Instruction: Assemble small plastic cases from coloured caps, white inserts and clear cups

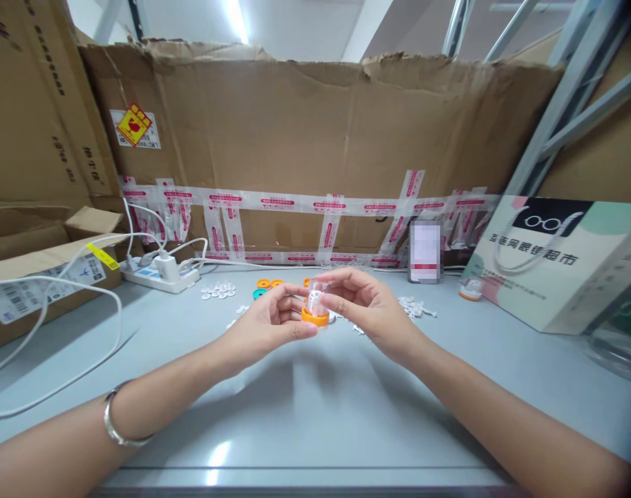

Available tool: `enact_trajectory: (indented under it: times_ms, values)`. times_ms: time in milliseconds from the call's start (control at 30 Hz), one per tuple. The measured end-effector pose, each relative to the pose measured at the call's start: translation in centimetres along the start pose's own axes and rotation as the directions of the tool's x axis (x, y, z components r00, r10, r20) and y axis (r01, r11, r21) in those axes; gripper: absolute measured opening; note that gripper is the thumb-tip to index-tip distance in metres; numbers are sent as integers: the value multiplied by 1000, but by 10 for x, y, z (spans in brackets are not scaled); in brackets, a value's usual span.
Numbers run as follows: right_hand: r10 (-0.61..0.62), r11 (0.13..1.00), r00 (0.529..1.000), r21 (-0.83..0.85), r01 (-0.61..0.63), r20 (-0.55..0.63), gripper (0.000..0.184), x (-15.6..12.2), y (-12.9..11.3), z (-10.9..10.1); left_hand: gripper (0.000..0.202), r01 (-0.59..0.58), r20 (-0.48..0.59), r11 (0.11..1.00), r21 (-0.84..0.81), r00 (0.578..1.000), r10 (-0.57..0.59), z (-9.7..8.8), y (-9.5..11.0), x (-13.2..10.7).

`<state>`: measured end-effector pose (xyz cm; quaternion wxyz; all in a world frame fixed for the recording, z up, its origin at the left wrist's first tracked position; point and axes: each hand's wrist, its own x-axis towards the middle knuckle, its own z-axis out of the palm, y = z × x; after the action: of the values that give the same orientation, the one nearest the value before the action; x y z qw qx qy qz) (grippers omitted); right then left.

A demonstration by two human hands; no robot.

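Over the surface (315,422), at the frame's centre, my left hand (266,319) grips an orange ring (316,318) while my right hand (372,308) pinches the clear piece (316,302) above it; I'd keep both aligned, using light, even pressure. Beyond, left of centre, lie white discs (218,290).

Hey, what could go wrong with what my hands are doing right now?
The clear piece and orange ring, held up between the left hand and right hand, could slip and drop onto the table. The right hand might knock the small white parts near it. The left forearm could snag the looped white cable.
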<state>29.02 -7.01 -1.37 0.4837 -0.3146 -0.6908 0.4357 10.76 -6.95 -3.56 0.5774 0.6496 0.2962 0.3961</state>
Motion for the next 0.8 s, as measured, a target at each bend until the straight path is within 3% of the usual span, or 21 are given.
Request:
enact_trajectory:
  times_ms: [567,800]
  values:
    - [22,1000,999,18,-22,40,21,-2,2,2,40,-18,6,999,28,1000,18,-3,0,0]
    - [-1,998,999,66,-2,41,22,-2,5,5,40,-30,-41,999,30,999,32,-2,-1,0]
